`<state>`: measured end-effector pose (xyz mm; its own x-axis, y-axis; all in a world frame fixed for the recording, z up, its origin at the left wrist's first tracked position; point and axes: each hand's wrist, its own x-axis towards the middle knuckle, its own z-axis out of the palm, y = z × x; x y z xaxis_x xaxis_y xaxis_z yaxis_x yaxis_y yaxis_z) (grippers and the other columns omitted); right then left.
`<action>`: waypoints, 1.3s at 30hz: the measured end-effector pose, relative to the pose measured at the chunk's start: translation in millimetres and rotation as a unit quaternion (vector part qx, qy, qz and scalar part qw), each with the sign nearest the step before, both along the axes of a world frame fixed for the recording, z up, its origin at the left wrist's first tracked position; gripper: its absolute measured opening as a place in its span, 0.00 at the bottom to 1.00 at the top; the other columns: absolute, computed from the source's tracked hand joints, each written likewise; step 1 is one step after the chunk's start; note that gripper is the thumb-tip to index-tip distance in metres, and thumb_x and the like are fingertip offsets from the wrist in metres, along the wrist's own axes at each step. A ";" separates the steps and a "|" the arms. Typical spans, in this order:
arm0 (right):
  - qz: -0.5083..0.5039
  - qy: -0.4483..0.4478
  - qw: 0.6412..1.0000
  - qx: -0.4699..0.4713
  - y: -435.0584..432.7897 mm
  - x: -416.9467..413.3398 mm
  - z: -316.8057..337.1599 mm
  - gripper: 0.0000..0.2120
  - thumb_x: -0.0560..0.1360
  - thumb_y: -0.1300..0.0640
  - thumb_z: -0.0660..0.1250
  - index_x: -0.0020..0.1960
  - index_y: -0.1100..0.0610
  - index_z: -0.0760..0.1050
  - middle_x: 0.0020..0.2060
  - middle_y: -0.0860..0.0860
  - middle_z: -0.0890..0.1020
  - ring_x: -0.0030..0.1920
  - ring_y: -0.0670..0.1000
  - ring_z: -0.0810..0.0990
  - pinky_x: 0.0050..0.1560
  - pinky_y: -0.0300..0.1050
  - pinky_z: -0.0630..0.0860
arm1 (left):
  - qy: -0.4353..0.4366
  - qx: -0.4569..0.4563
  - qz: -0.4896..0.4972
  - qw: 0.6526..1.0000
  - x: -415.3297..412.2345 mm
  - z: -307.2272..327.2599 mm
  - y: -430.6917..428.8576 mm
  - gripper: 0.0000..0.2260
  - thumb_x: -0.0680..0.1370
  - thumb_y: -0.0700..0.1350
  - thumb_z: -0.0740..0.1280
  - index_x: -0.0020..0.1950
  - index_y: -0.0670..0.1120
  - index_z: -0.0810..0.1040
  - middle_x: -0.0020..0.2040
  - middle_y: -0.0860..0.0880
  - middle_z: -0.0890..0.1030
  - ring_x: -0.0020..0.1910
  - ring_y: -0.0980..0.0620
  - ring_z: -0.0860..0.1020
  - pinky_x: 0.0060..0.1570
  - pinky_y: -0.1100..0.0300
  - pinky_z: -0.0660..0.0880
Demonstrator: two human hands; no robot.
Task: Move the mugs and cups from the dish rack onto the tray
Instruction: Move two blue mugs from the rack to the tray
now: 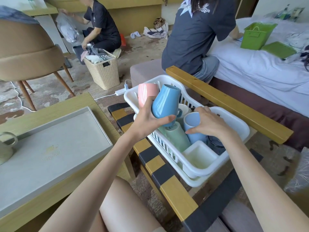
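1. Left hand (pixel 147 119) wraps the blue mug (pixel 165 102) by its body, mid-frame above the rack (pixel 240 122).
2. Right hand (pixel 209 123) clasps a pale cup (pixel 192 120) inside it.
3. Glazed, probably slick and breakable: grasp bodies firmly.

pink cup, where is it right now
In the head view, the pink cup sits at the far left end of the white dish rack, right behind the blue mug that the left hand holds.
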<state>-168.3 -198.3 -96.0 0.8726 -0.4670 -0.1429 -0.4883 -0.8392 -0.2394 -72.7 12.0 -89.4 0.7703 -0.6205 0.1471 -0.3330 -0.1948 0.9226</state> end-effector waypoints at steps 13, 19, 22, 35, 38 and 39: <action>-0.036 -0.249 0.958 0.140 -2.7 -20.5 -0.8 0.33 0.63 0.48 0.79 0.61 0.46 0.65 0.58 0.41 0.72 0.57 0.47 0.72 0.48 0.48 0.66 | 0.031 -0.036 0.005 0.999 -2.3 -5.0 1.9 0.32 0.67 0.57 0.75 0.66 0.52 0.66 0.60 0.50 0.77 0.56 0.55 0.79 0.48 0.65 0.79; -0.058 -0.303 0.927 0.211 -6.8 -25.4 11.3 0.31 0.64 0.47 0.78 0.61 0.43 0.65 0.57 0.38 0.72 0.56 0.41 0.68 0.49 0.46 0.65 | 0.039 -0.050 0.006 0.998 -3.3 -6.5 -0.6 0.34 0.66 0.59 0.75 0.67 0.52 0.66 0.61 0.49 0.77 0.57 0.54 0.79 0.50 0.63 0.79; -0.058 -0.321 0.920 0.218 -7.2 -29.4 13.7 0.31 0.64 0.46 0.78 0.61 0.42 0.65 0.59 0.39 0.73 0.59 0.43 0.70 0.52 0.48 0.68 | 0.042 -0.051 0.011 0.998 -3.8 -7.4 -0.2 0.34 0.65 0.60 0.75 0.66 0.54 0.66 0.60 0.52 0.77 0.56 0.57 0.79 0.49 0.65 0.79; -0.107 -0.486 0.812 0.304 14.0 -32.1 31.9 0.25 0.69 0.50 0.76 0.61 0.48 0.68 0.60 0.46 0.73 0.62 0.45 0.72 0.60 0.47 0.74 | 0.045 -0.081 0.034 0.995 2.5 -4.7 13.4 0.28 0.71 0.53 0.76 0.66 0.53 0.66 0.59 0.52 0.78 0.52 0.63 0.79 0.45 0.70 0.76; -0.101 -0.501 0.791 0.337 27.8 -23.6 38.5 0.25 0.68 0.48 0.76 0.59 0.45 0.68 0.61 0.46 0.74 0.63 0.47 0.74 0.61 0.52 0.75 | 0.036 -0.098 0.066 0.992 8.2 5.2 28.5 0.28 0.70 0.55 0.76 0.65 0.56 0.66 0.56 0.58 0.77 0.51 0.66 0.79 0.44 0.71 0.76; -0.093 -0.505 0.786 0.344 34.6 -19.7 41.2 0.25 0.68 0.48 0.76 0.59 0.45 0.68 0.61 0.45 0.74 0.63 0.47 0.74 0.61 0.51 0.75 | 0.032 -0.102 0.075 0.991 10.9 8.6 35.1 0.29 0.69 0.55 0.76 0.65 0.57 0.66 0.55 0.59 0.77 0.51 0.66 0.79 0.44 0.71 0.76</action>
<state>-188.0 -163.6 -54.8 0.6284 -0.7159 0.3042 0.1434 -0.2777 -0.9499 -61.8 47.1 -80.7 0.8635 -0.4608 0.2051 -0.2537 -0.0454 0.9662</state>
